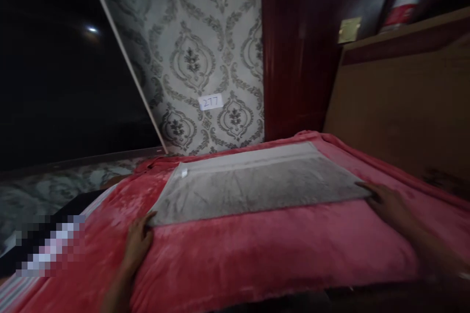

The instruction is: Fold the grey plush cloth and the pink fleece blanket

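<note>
A grey towel [253, 183] lies spread on a red plush blanket [257, 254]. A paler band runs along its far edge, and a small white tag [184, 172] shows near its far left corner. At the towel's near left corner is my left hand [138, 238], fingers closed on the cloth. My right hand [385, 201] grips the near right corner, its fingertips over the edge. Between the hands the near edge runs fairly straight, with slight creases in the cloth.
Behind the blanket stands a patterned wallpaper wall [191, 58] with a paper label [210, 101] reading 277. A large dark screen [66, 68] is at left. A dark red wooden panel [293, 49], a cardboard box [400, 98] and a bottle [406, 5] are at right.
</note>
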A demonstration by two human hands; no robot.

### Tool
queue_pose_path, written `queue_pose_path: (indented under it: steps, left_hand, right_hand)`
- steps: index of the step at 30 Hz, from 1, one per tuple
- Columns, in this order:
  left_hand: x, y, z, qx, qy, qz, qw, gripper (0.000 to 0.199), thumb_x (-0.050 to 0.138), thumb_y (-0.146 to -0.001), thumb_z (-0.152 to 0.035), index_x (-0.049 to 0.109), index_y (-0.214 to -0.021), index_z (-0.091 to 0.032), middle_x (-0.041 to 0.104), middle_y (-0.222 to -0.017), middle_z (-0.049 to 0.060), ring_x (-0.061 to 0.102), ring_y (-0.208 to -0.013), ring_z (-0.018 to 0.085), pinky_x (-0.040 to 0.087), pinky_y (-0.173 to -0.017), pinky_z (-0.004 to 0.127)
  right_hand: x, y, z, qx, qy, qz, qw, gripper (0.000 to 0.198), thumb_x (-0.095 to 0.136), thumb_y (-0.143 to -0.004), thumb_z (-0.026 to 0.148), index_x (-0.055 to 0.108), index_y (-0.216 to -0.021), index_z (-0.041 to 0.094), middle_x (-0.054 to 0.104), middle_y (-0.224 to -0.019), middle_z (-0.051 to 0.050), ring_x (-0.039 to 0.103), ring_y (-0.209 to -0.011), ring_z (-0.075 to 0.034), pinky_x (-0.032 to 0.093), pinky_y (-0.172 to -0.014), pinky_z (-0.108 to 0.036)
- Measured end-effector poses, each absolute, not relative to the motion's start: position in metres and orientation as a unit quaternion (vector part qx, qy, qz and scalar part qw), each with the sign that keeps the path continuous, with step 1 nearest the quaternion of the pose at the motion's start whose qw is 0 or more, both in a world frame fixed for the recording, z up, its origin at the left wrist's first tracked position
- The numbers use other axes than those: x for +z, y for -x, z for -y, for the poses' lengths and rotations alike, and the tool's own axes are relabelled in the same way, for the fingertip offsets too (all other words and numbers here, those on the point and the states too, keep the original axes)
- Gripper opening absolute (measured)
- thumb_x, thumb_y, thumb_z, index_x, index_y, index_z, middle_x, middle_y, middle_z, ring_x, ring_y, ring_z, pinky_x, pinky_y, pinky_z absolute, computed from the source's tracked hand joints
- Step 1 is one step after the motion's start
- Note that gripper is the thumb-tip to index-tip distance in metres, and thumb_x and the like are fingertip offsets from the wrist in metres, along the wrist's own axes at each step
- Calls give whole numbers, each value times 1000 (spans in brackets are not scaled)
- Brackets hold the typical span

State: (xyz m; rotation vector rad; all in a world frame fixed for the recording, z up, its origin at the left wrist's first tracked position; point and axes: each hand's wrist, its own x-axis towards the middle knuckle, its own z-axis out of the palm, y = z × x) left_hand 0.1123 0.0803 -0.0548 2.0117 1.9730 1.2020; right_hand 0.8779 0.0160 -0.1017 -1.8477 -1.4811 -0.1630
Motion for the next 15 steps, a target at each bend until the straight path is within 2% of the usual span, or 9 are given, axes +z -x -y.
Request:
queue_pose_path:
  steps: [2,5,9,12,15]
  left_hand:
    - [-56,-113,-86,370,-667,-647,-13,48,50,-62,-36,74,-101,-20,69,-92,12,64,-94,32,53,-94,48]
    - [-53,-112,-92,363,-680,-634,-65,40,49,-68,-40,75,-93,-23,67,-94,12,63,-94,31,53,-92,46]
    - [-37,-109,-100,369,-679,-631,-62,33,49,-71,-44,73,-80,-23,68,-100,13,65,-95,31,54,-93,46]
    - [-19,-112,-105,395,-658,-637,-68,36,43,-74,-47,69,-79,-23,69,-104,14,67,-97,32,55,-91,47]
    - [-4,-115,-103,412,-657,-625,-84,37,42,-74,-50,66,-82,-24,71,-103,13,67,-100,34,55,-91,48]
  right_hand:
    - [-103,-875,-19,-72,735,569,362,42,46,-78,25,76,-107,24,69,-107,-18,64,-106,-34,50,-100,-48]
    - [-101,-872,-22,-90,746,554,358,41,46,-80,24,76,-108,22,66,-112,-16,62,-110,-32,49,-103,-48]
    - [-86,-871,-23,-77,747,552,364,38,46,-82,23,76,-107,23,64,-126,-13,61,-119,-30,47,-106,-47]
    - [-62,-868,-20,-46,754,541,371,38,43,-87,23,74,-109,24,62,-135,-10,60,-123,-29,46,-108,-46]
    - [-38,-864,-13,-24,757,530,382,37,41,-88,22,72,-108,22,62,-138,-11,57,-128,-27,42,-111,-39]
